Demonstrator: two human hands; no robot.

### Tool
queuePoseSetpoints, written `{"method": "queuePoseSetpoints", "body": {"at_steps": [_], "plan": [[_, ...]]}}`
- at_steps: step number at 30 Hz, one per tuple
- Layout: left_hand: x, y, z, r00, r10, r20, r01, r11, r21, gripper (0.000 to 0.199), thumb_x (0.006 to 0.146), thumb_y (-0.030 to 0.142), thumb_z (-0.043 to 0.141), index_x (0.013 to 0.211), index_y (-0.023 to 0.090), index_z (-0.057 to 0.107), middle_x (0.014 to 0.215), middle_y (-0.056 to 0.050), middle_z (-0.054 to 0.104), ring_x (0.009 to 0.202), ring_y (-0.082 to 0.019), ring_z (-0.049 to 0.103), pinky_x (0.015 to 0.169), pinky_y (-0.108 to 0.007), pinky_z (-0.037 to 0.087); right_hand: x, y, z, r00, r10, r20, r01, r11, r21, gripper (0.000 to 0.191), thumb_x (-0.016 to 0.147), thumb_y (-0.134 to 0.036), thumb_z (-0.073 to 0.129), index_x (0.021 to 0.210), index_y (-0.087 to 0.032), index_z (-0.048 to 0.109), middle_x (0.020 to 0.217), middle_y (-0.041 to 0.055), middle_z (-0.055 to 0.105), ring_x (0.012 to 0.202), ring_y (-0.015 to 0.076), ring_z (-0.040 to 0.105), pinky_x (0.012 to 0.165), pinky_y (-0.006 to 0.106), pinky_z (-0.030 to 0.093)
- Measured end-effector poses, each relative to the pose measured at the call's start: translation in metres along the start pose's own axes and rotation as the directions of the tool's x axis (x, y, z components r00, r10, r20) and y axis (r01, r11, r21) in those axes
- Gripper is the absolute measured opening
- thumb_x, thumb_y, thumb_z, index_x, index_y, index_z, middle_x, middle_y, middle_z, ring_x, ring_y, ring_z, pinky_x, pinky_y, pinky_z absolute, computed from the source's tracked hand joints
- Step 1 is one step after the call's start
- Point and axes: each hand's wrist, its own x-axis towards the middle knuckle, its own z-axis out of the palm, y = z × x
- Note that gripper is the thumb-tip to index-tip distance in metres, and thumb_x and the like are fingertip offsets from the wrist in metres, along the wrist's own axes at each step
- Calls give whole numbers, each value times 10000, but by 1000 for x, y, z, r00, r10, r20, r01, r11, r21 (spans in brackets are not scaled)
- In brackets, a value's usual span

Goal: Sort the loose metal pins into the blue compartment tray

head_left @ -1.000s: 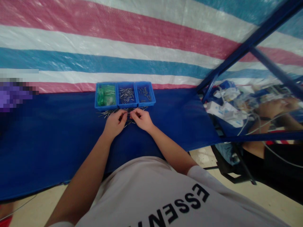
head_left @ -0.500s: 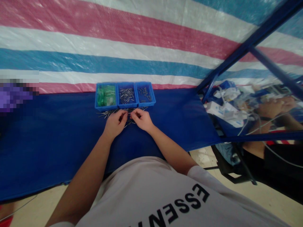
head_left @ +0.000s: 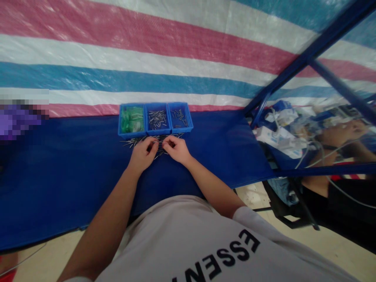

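Head camera view shows the left hand (head_left: 143, 153) and the right hand (head_left: 176, 149) bent over a loose pile of thin metal rods (head_left: 160, 138), which lies on the blue tabletop (head_left: 73, 168) just in front of three bins. Both hands are curled, with the thumb near the forefinger, and a small gap separates their fingertips. Whether either one pinches a rod I cannot tell, because the pieces are too small and the fingers hide them.

The rods cross each other in many directions, so I judge that lifting one could drag its neighbours and scatter them. Since they look slim and smooth, a weak pinch might let one slip or turn. Some ends reach out to the left of the left hand, where a wrist moving sideways could push them away.

The left blue bin (head_left: 131, 135) contains green packets (head_left: 132, 117); the middle blue bin (head_left: 159, 132) is well filled with short metal pins, and the right blue bin (head_left: 182, 129) has fewer. As these bins stand side by side, a piece dropped carelessly could, in my opinion, fall into the wrong one, and similar-looking metal would make this mistake hard to notice.
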Motion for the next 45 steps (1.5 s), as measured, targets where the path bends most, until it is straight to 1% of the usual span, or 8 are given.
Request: {"method": "queuePoseSetpoints", "body": {"at_steps": [7,11,17,23,28,31,37,45], "plan": [[-2,-3,1,1000,-3,-25,2,1000,-29,262,888,394,463,930,189,621,738,-8,632,619,-122,558,610,-242,425,0,1,1,1000,10,-1,-10,1000,9,271,838,-355,497,860,-110,612,763,0,606,628,18,489,629,122,373],[-3,-5,2,998,11,-65,-13,1000,-27,252,873,389,493,949,188,625,754,-3,631,622,-111,558,613,-230,430,0,1,0,1000,-6,0,6,1000,25,306,860,-393,487,880,-113,609,782,3,616,640,18,502,648,125,386],[-3,-5,3,994,34,-100,-38,999,-39,232,860,364,517,987,199,620,692,24,590,579,-96,531,607,-222,427,0,-3,0,1000,0,22,-1,1000,29,384,881,-474,475,885,-112,603,771,9,611,633,18,492,625,126,373],[-3,-3,2,996,25,-86,-29,998,-55,256,858,374,533,1004,184,621,652,31,572,566,-98,516,610,-225,422,-1,-6,0,1000,-11,9,11,1000,19,367,897,-445,458,880,-108,605,772,9,607,628,14,477,621,125,364],[-3,-6,2,998,4,-65,-7,999,-45,277,886,381,492,1006,187,648,708,15,615,563,-95,509,570,-218,395,-1,-3,0,999,-43,19,42,998,43,319,891,-387,459,893,-102,603,781,7,609,629,11,488,620,118,371],[-3,-6,3,998,18,-61,-21,999,-45,263,887,370,499,984,186,659,708,16,618,555,-87,507,552,-207,387,0,0,1,999,-48,12,47,998,36,299,874,-373,478,902,-106,609,774,1,605,620,10,483,608,116,368],[-3,-7,3,992,66,-105,-70,997,-40,224,875,341,533,972,183,660,644,36,575,507,-69,463,524,-191,371,0,1,1,999,-43,17,43,999,29,291,859,-371,496,903,-109,616,781,3,609,624,11,488,618,117,377],[-3,-7,4,983,116,-145,-122,992,-34,180,851,305,577,958,190,665,593,56,524,492,-62,439,531,-186,375,0,-4,0,1000,-20,16,19,998,66,357,887,-424,470,942,-101,613,812,19,624,635,12,486,624,118,379]]}}
